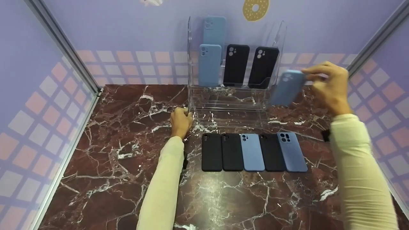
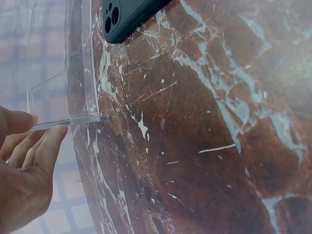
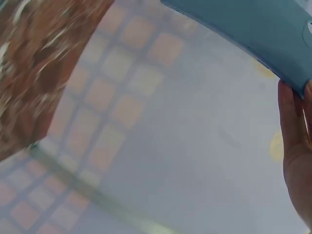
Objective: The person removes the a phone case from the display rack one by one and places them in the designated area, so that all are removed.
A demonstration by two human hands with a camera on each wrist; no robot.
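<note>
My right hand (image 1: 332, 84) pinches a light blue phone case (image 1: 287, 88) by its upper corner, tilted and held up at the right side of a clear acrylic stand (image 1: 230, 108). The right wrist view shows the blue phone case (image 3: 253, 36) between thumb and fingers. With thumb and fingers my left hand (image 1: 181, 121) pinches the stand's lower left edge, and the left wrist view shows the acrylic panel (image 2: 70, 121) in that grip. On the stand are a blue case (image 1: 214, 30) on the upper tier, and a blue case (image 1: 210, 65) and two black cases (image 1: 236, 65) below it.
In front of the stand, a row of cases lies on the dark red marbled table (image 1: 127, 179): black cases (image 1: 212, 153), a light blue case (image 1: 253, 153) and a darker blue case (image 1: 292, 152). Patterned purple walls (image 1: 134, 32) enclose the back and both sides.
</note>
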